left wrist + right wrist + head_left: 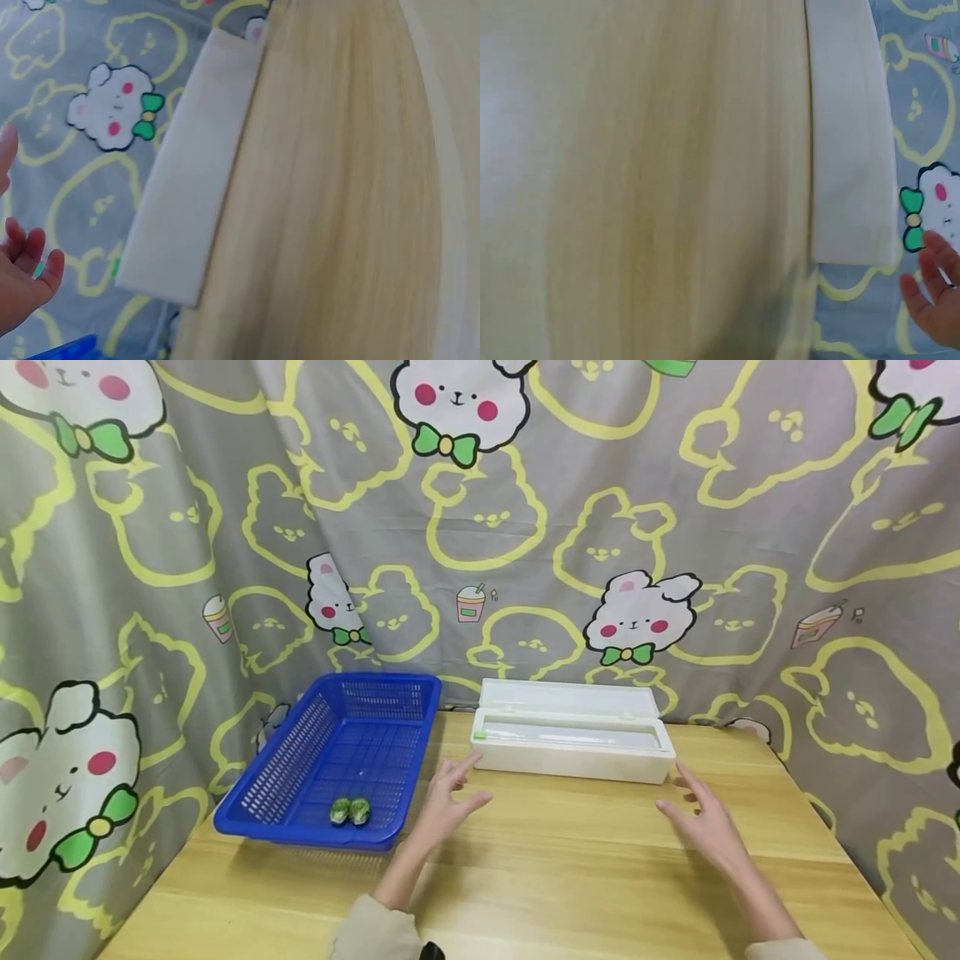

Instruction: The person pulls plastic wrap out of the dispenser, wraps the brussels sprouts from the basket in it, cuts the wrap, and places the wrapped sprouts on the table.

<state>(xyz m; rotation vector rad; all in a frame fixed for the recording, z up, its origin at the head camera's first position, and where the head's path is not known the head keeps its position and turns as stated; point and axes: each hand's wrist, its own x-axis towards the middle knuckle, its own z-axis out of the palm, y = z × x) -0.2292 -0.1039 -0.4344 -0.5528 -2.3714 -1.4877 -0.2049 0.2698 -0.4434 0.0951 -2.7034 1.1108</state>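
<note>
A long white box, which looks like a cling film dispenser, stands at the back of the table with its hinged lid tipped up. A pale roll shows inside, and a small green piece sits at the left end. My left hand is at the box's left end, fingers apart and nothing in them. Beyond the right end, my right hand is likewise spread and holds nothing. The box's front wall fills much of the left wrist view; its right end is near my right fingers.
A blue plastic basket stands on the left of the table, beside my left forearm. Two small green-and-white round vegetables lie in its near end. Behind the wooden table hangs a grey curtain with cartoon prints.
</note>
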